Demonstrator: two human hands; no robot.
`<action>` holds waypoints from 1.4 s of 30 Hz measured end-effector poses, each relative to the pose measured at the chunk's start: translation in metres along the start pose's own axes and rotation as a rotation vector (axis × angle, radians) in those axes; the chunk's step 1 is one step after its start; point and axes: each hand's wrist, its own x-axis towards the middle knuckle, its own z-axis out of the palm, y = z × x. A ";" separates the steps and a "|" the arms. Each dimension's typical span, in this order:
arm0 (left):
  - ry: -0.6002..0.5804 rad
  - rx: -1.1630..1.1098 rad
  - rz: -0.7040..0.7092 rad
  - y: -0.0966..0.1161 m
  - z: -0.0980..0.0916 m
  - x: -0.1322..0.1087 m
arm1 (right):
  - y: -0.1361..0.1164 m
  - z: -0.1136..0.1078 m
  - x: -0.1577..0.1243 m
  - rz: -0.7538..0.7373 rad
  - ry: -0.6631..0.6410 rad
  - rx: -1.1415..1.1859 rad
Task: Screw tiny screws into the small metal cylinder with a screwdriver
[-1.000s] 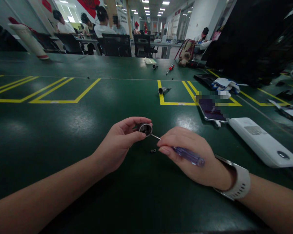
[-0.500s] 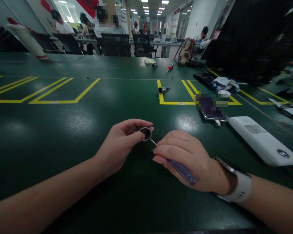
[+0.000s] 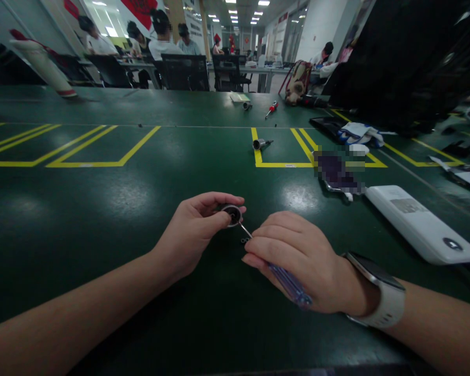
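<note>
My left hand (image 3: 194, 227) pinches a small round metal part (image 3: 232, 214) between thumb and fingers, its dark open end turned toward my right hand. My right hand (image 3: 297, 256) is wrapped round a small screwdriver with a clear purple handle (image 3: 288, 282). The thin metal shaft (image 3: 245, 230) reaches into the part's opening. Two tiny black pieces (image 3: 244, 241) lie on the green table (image 3: 102, 209) just under the shaft. A pale watch (image 3: 379, 292) sits on my right wrist.
A white oblong device (image 3: 419, 224) and a phone (image 3: 339, 175) lie to the right. Farther back are another metal part (image 3: 260, 143), a red-handled screwdriver (image 3: 272, 108), gloves (image 3: 358, 133) and yellow marking lines (image 3: 102, 146). Several people sit at desks beyond.
My right hand has slid toward me and slightly left, swinging the purple handle lower while the shaft tip stays in the part. The left hand has barely moved.
</note>
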 end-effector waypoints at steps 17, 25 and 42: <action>0.014 0.010 0.010 -0.003 -0.004 0.004 | 0.010 -0.002 -0.002 0.719 0.315 0.721; 0.029 -0.027 -0.034 0.000 -0.003 0.005 | 0.035 0.010 -0.007 1.006 0.252 1.040; 0.020 -0.034 -0.030 -0.001 -0.004 0.003 | 0.013 0.005 -0.009 0.294 0.027 0.192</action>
